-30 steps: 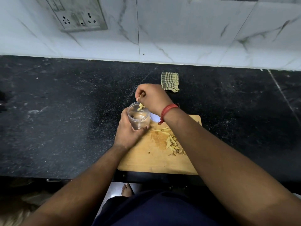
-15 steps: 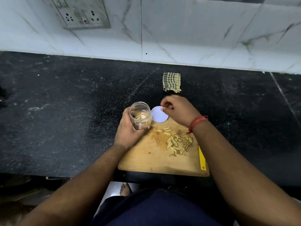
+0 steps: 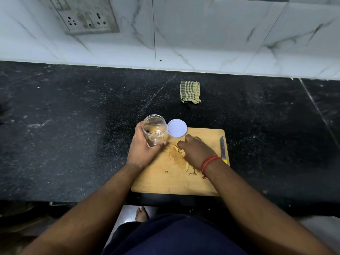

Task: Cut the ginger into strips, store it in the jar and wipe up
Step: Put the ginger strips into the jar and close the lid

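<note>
Clear plastic forms the jar [image 3: 155,132], which the left hand [image 3: 142,150] holds with its fingers curled round the far side and the thumb across the near side; the jar tilts with its open mouth turned up and away, and a few ginger strips [image 3: 153,132] lie inside, just beyond the thumb. The jar sits at the far left corner of the wooden cutting board [image 3: 161,179]. Just right of those fingers, a white lid [image 3: 177,128] lies flat, overlapping the board's far edge and almost touching the jar. The right hand [image 3: 196,153] lies palm down on the board, its fingers bent over the pile of cut ginger [image 3: 182,152]; whether they already pinch any pieces cannot be told, since the hand covers most of the pile. Some strips peek out at the fingertips [image 3: 181,143], and a few scraps [image 3: 191,172] lie by the wrist, next to a red thread band [image 3: 209,162]. To the right of that hand, a knife [image 3: 223,150] with a yellow handle lies along the board's right edge, not touched by either hand. Well beyond both sets of fingers, a folded checked cloth [image 3: 190,92] rests on the black speckled counter [image 3: 73,135], towards the white marbled wall tiles [image 3: 211,34].
</note>
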A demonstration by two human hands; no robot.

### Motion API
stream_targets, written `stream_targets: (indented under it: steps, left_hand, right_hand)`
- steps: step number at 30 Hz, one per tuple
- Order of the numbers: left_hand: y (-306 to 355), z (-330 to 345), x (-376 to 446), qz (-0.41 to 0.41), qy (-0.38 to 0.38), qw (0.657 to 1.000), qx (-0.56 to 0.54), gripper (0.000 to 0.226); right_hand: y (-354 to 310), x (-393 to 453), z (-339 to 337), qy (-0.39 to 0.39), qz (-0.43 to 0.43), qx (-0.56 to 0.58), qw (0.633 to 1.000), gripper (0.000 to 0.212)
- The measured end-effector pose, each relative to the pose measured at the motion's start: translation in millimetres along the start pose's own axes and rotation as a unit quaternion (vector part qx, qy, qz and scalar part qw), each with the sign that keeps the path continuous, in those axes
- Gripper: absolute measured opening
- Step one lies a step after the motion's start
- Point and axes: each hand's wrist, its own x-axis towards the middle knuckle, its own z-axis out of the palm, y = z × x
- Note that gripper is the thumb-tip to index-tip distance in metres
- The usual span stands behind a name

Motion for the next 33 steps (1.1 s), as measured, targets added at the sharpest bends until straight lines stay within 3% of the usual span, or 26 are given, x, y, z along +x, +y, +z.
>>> stream_targets:
  steps: [14,20,23,26,30,33]
  left_hand:
    - [0,0,0,-0.009,-0.005,1.0,-0.01,0.096]
    - [4,-1,-2,-0.009,-0.006,1.0,-0.004,0.093]
    - [2,0,-1,-0.01,-0.003,1.0,-0.007,0.094]
    - [2,0,-1,-0.009,-0.002,1.0,-0.012,0.092]
    - [4,-1,-1,-0.003,-0.004,1.0,-0.024,0.09]
    - [8,-2,-3,-0.008,-0.01,1.0,-0.02,0.091]
  right_hand:
    - [6,5,-7,0.041,-0.036,0.024,0.998,0.025]
    - [19,9,-23,0.066,0.002,0.174,0.983,0.014]
    - [13,9,-51,0.108,0.044,0.328,0.938,0.013]
    - [-2,15,-86,0.156,0.022,0.386,0.909,0.011]
    - [-31,34,-113,0.192,-0.06,0.311,0.929,0.011]
    - [-44,50,-110,0.145,-0.106,0.183,0.967,0.016]
